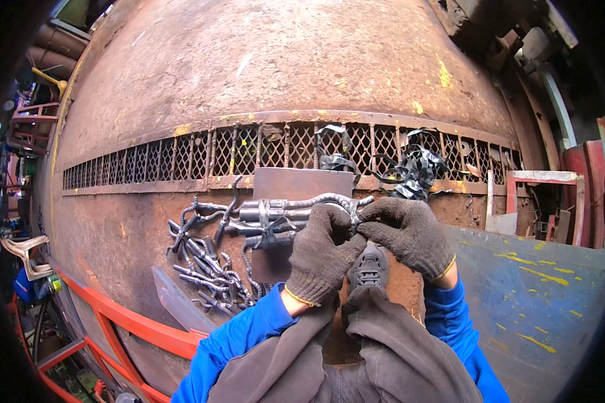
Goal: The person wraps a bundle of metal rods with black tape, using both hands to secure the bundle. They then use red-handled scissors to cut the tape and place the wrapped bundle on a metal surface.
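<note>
Both my hands wear dark knit gloves with yellow cuff edges and meet at the right end of a bundle of metal rods [275, 209]. My left hand [323, 252] pinches at a grey strip [354, 209] looped around the rod ends. Fingertips of my right hand [407, 232] press together on the same strip, touching the left fingers. Another strip [267, 218] is wrapped around the bundle's middle. Under the bundle lies a flat brown metal plate [302, 183]. The strip's ends between my fingers are hidden.
Left of the bundle lies a heap of loose, bent ribbed rods [212, 269]. Tangled dark strips [417, 168] rest on a rusty floor grating [249, 149]. A grey steel sheet [531, 302] lies at right. An orange-red frame [141, 326] stands at lower left. My shoe [368, 269] is just below my hands.
</note>
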`<control>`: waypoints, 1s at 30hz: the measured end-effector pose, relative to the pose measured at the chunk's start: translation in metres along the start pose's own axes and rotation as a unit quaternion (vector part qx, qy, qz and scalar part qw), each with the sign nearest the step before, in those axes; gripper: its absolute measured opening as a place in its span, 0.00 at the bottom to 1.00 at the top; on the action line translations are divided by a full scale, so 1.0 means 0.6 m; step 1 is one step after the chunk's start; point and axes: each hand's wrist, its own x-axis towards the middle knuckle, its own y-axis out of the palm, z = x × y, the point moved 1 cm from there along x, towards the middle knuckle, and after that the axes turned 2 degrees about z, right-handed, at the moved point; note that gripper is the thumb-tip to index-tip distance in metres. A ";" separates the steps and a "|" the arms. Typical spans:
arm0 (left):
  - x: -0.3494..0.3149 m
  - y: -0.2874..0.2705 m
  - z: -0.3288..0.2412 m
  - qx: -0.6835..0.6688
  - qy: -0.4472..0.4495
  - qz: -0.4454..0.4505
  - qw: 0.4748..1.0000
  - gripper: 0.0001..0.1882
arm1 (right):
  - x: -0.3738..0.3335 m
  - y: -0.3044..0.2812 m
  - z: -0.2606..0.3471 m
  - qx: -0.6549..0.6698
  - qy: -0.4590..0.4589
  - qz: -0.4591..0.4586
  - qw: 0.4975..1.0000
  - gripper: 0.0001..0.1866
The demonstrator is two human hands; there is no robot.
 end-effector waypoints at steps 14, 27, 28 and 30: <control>-0.004 -0.038 -0.008 -0.167 -0.108 0.165 0.966 0.19 | -0.021 0.039 -0.009 -0.217 -0.047 -0.058 0.973 0.12; 0.001 -0.025 0.005 -0.049 0.140 0.032 0.988 0.16 | -0.033 0.008 0.040 -0.127 0.035 0.026 0.991 0.18; 0.001 -0.019 0.008 -0.016 0.162 0.009 0.987 0.16 | -0.032 0.010 0.042 -0.120 0.037 0.024 0.992 0.18; -0.001 -0.008 0.015 0.049 0.204 -0.037 0.977 0.17 | -0.034 0.026 0.033 -0.076 0.019 -0.033 0.996 0.18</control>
